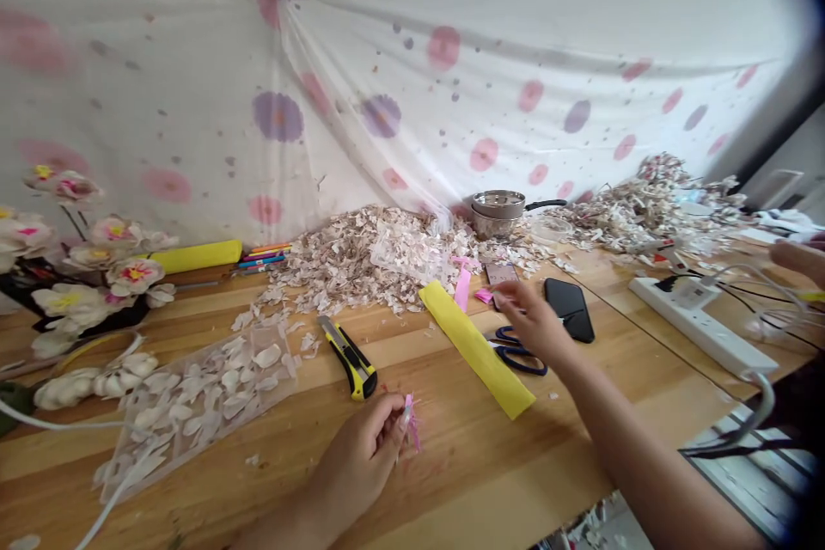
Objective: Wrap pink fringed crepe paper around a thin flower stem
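Note:
My left hand [361,460] is closed low over the wooden table [490,490], pinching a small pink strip of fringed paper [413,423] that sticks out past the fingertips. My right hand [532,318] reaches over the dark blue handles of a pair of scissors [522,358], fingers stretched out and nothing visible in them. Just left of its fingertips lies a small bright pink piece [483,296]. A yellow crepe-paper strip [477,352] lies flat between my hands, with a light pink strip [462,288] beside its far end. A yellow-and-black utility knife [351,357] rests beyond my left hand.
White petals fill a clear tray [193,412] at left, near artificial flowers [132,275]. A heap of petals [348,258] lines the back, beside a metal pan [499,204]. Rightward are a black phone [569,310], a white power strip [702,331] and another person's hand [799,262].

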Available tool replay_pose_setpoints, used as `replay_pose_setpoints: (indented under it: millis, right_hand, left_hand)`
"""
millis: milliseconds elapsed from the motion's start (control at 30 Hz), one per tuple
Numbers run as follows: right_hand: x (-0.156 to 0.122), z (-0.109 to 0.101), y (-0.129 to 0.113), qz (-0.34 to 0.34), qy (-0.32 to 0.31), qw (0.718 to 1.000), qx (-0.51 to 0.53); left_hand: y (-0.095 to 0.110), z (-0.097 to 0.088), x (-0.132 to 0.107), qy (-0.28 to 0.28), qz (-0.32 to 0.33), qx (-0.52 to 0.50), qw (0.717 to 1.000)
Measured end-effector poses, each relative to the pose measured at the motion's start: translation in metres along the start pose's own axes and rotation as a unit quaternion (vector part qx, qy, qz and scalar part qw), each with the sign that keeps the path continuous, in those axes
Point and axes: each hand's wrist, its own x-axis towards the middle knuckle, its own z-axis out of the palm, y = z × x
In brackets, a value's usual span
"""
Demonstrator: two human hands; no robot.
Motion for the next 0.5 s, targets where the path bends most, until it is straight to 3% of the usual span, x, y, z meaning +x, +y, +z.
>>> replay_pose_setpoints:
  millis: [100, 200, 500]
  right_hand:
    - [0.012, -0.033, 0.057, 0.065, 0.103, 0.991, -0.051]
    - [0.007, -0.046, 0.095, 0.114, 0.151, 0.979, -0.077]
    - [-0.014, -0.049, 0.121, 0.108, 0.192, 0.975, -0.015]
  left_hand:
    - [0.000, 0.003, 0.000, 0.000, 0.018, 0.041, 0.999]
    - [0.002, 0.003, 0.001, 0.010, 0.026, 0.058, 0.998]
    - [-0.007, 0.005, 0.004, 0.021, 0.007, 0.033, 0.999]
